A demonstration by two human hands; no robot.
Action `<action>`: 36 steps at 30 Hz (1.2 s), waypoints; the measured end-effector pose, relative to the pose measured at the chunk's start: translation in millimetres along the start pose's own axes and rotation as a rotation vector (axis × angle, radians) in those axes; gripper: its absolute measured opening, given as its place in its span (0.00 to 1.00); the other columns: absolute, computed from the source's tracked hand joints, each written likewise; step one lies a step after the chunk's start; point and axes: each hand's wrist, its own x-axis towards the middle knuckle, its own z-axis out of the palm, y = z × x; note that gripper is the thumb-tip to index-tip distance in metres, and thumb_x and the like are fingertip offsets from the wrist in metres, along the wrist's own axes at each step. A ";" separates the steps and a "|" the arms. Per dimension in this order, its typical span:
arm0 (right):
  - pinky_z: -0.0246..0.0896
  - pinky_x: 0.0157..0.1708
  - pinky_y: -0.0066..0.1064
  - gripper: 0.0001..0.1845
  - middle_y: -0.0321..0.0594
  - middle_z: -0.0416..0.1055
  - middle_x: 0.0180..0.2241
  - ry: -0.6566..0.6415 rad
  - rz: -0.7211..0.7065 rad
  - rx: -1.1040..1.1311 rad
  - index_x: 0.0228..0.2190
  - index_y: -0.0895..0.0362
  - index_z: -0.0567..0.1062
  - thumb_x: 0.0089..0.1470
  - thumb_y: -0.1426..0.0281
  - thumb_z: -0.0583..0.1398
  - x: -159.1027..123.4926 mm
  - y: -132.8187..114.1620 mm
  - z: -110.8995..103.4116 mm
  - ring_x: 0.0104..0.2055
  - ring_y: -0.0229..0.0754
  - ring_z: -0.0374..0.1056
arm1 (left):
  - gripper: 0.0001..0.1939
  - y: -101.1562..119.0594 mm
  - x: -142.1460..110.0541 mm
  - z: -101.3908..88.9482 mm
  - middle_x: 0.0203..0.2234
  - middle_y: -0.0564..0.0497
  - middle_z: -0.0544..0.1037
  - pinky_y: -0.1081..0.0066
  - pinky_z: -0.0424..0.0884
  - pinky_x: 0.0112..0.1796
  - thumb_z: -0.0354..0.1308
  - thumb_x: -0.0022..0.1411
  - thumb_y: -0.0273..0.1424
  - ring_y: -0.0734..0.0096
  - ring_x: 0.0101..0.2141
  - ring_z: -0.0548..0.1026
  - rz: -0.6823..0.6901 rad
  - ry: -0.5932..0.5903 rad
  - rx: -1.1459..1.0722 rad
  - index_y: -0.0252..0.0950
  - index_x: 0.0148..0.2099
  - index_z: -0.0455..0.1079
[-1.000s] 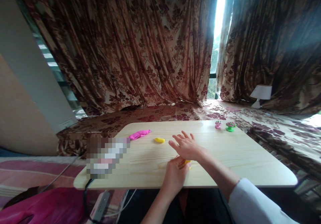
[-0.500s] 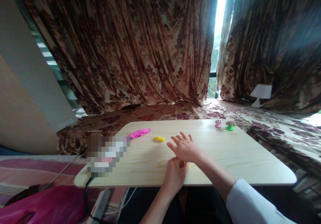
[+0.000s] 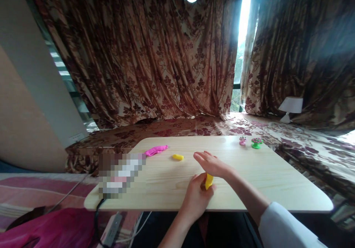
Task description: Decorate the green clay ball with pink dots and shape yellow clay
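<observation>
My left hand (image 3: 198,196) is closed around a lump of yellow modelling clay (image 3: 209,181) near the front edge of the table. Just above it, my right hand (image 3: 212,163) is held flat, fingers stretched out, its palm over the top of the lump; whether it presses on it I cannot tell. A smaller yellow clay piece (image 3: 178,157) lies on the wood to the left of my right hand. Beyond that, further left, is a long pink clay piece (image 3: 156,150).
A pale wooden table (image 3: 266,188) spans the front. At its far right stand a small pink figure (image 3: 242,141) and a green-stemmed figure with a dotted top (image 3: 256,143). A blurred-out object (image 3: 122,176) with a black cable lies at the left. A white lamp (image 3: 291,105) stands behind.
My right hand has flattened, its fingers now closer together. The yellow lump in my left hand shows more and stands upright. The view has tilted slightly up.
</observation>
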 end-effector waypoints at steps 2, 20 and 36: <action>0.43 0.53 0.52 0.28 0.41 0.61 0.54 -0.005 -0.009 -0.006 0.50 0.48 0.64 0.59 0.55 0.35 -2.4 -1.5 3.7 0.60 0.50 0.46 | 0.07 3.0 0.3 -0.4 0.25 0.51 0.76 0.69 0.64 0.40 0.53 0.52 0.31 0.66 0.31 0.71 0.009 -0.007 0.006 0.37 0.31 0.72; 0.40 0.57 0.50 0.25 0.40 0.54 0.58 0.061 -0.104 0.085 0.55 0.50 0.59 0.60 0.58 0.41 -13.4 11.9 -17.7 0.61 0.49 0.44 | 0.10 -2.3 2.7 0.2 0.22 0.53 0.74 0.66 0.61 0.43 0.50 0.56 0.32 0.69 0.28 0.69 0.054 -0.029 0.130 0.35 0.27 0.70; 0.63 0.42 0.32 0.15 0.38 0.68 0.41 0.238 -0.253 0.779 0.43 0.53 0.71 0.52 0.68 0.59 -97.7 21.0 -1.3 0.40 0.40 0.66 | 0.14 28.9 -12.1 -34.9 0.33 0.51 0.74 0.76 0.66 0.36 0.59 0.53 0.34 0.72 0.35 0.71 -0.128 -0.064 -0.291 0.35 0.42 0.68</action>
